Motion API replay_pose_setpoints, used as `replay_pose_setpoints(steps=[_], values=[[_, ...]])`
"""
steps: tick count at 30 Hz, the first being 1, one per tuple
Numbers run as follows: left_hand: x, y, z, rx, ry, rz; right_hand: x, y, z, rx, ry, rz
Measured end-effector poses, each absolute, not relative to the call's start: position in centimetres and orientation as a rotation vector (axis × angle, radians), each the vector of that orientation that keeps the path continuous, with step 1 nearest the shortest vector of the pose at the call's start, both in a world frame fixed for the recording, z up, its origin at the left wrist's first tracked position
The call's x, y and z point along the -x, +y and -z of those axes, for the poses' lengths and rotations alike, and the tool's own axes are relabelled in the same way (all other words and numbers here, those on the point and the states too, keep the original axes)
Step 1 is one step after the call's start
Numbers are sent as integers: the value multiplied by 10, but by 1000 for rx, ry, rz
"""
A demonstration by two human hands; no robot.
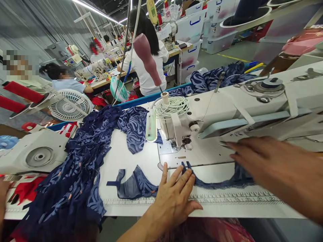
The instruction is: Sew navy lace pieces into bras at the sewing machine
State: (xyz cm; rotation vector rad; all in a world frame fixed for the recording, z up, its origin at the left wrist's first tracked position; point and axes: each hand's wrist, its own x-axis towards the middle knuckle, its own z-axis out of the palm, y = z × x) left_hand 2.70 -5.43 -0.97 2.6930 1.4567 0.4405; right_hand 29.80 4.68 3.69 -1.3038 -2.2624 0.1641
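Note:
My left hand (174,191) lies flat with fingers spread, pressing a navy bra piece (138,183) against the white sewing table. Sheer cup fabric shows to the left of that hand; a lace-edged band (217,184) runs off to the right. Two short strap ends stick up by the fingertips. My right hand (272,164), blurred by motion, is above the band's right end, in front of the sewing machine (202,134). At its fingertips shows a small dark pointed tip (224,144), too smeared to name. The machine's needle area stands just beyond my left hand.
A heap of navy patterned pieces (83,151) covers the table's left side. A printed ruler (227,199) runs along the front edge. A maroon-handled screwdriver (148,60) stands upright on the machine, beside coiled pale cord (174,107). Another person's hand (3,195) is at far left.

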Motion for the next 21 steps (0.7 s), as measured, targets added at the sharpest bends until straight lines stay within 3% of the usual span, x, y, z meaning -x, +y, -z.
replay_pose_setpoints(steps=[2,5,21], values=[[-28,-54,6,-2680,1463,-402,-278,34,-22,867,-2416,-19],[-25,-55,-1,-2608,1458,-327,-248,19,1,554,-2489,-166],[-17,-55,-1,-2804,1606,-295,-236,18,33,632,-2525,-29]])
